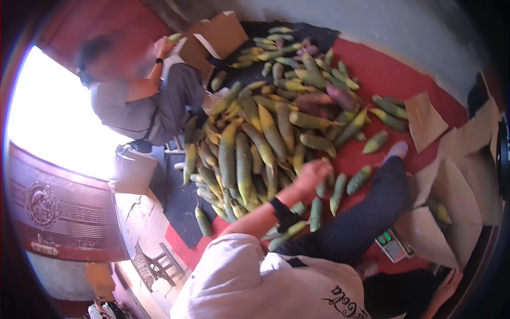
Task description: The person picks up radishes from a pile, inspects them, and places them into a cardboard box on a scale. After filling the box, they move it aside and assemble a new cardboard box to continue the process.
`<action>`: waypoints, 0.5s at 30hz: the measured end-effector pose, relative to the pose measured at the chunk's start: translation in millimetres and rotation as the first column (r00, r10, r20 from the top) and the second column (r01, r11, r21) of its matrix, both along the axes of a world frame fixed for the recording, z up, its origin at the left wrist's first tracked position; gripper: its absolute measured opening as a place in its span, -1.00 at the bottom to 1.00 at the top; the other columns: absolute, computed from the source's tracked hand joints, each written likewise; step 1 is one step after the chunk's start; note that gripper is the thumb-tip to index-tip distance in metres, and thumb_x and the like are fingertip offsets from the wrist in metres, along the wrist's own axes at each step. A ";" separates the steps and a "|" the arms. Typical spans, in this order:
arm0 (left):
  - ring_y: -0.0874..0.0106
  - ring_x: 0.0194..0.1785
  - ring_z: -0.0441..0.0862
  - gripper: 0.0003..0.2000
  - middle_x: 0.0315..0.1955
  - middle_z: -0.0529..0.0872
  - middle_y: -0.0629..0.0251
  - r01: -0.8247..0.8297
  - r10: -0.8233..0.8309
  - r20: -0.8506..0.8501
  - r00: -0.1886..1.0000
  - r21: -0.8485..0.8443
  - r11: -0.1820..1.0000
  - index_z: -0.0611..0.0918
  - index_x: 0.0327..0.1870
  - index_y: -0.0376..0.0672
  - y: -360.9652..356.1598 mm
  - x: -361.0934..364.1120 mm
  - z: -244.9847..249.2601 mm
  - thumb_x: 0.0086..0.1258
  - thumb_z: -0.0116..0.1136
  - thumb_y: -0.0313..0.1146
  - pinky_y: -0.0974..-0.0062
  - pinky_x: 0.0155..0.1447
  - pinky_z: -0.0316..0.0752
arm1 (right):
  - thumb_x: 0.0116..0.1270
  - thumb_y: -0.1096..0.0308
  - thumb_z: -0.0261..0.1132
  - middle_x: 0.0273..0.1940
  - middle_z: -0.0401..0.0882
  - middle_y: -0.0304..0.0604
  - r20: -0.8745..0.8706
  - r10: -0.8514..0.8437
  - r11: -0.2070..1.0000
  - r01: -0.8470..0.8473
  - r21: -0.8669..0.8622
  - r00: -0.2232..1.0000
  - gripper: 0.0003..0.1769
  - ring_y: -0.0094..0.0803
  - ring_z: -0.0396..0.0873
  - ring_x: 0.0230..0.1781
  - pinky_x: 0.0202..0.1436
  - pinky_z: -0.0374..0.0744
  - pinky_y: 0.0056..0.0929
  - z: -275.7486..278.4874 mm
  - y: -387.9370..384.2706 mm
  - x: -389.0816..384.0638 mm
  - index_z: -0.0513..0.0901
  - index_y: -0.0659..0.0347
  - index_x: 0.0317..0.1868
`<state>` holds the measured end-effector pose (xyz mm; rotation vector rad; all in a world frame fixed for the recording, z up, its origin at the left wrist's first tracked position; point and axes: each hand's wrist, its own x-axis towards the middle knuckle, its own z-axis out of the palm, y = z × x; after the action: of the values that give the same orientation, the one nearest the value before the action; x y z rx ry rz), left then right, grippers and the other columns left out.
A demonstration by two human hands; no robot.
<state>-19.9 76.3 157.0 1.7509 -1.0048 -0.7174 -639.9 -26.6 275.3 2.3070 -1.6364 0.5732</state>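
My left hand (314, 174), at the end of an arm with a black wristband, is at the near right side of a big heap of green radishes (271, 133). Its fingers are curled over a green radish (321, 189), which they partly hide. Several single radishes, one of them a short green radish (359, 179), lie on the red cloth beside it. At the lower right my right hand (449, 287) has its fingers on the bottom edge of an open cardboard box (459, 186). Inside that box a yellow-green radish (440, 210) shows.
A small scale (391, 245) with lit digits stands between my legs and the box. Across the heap another person (143, 95) sits holding up a radish, near an open carton (220, 37). A cardboard sheet (425, 122) lies on the red cloth; a low stool (159, 266) stands behind.
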 end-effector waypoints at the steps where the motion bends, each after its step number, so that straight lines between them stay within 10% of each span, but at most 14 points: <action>1: 0.10 -0.11 0.58 -0.75 -0.24 0.64 0.05 -0.057 0.034 0.134 0.990 0.172 0.983 0.62 -0.16 -0.22 11.9 16.5 -0.7 0.27 0.10 -0.25 0.29 -0.03 0.48 | 0.37 0.47 0.07 -0.11 0.48 0.09 0.066 -0.027 0.993 0.020 0.115 0.997 -0.78 -0.05 0.47 -0.07 0.03 0.42 -0.26 14.3 16.2 24.5 0.48 0.38 -0.04; 7: 0.06 -0.01 0.47 -0.68 -0.14 0.55 0.07 -0.461 0.287 0.764 0.578 0.015 0.887 0.53 -0.11 -0.17 83.0 80.0 -54.8 0.10 0.21 -0.30 0.20 0.05 0.41 | 0.37 0.44 0.06 -0.17 0.51 0.05 0.094 -0.140 0.961 0.112 0.252 0.986 -0.80 -0.08 0.50 -0.12 0.00 0.44 -0.29 -20.0 45.2 4.7 0.51 0.36 -0.09; 15: -0.06 0.14 0.42 -0.33 0.03 0.48 -0.22 -0.660 0.633 0.228 0.740 0.429 0.617 0.42 0.08 -0.40 86.6 129.6 -132.4 0.09 0.25 0.00 0.19 0.21 0.35 | 0.37 0.40 0.08 -0.17 0.52 0.03 0.067 -0.151 0.964 0.132 0.231 0.986 -0.78 -0.10 0.51 -0.12 0.00 0.45 -0.32 -18.0 45.7 8.8 0.52 0.36 -0.09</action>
<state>109.7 163.0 24.5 2.3888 -0.1340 -0.4548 -631.1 19.1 257.3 2.3203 -1.9814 0.4795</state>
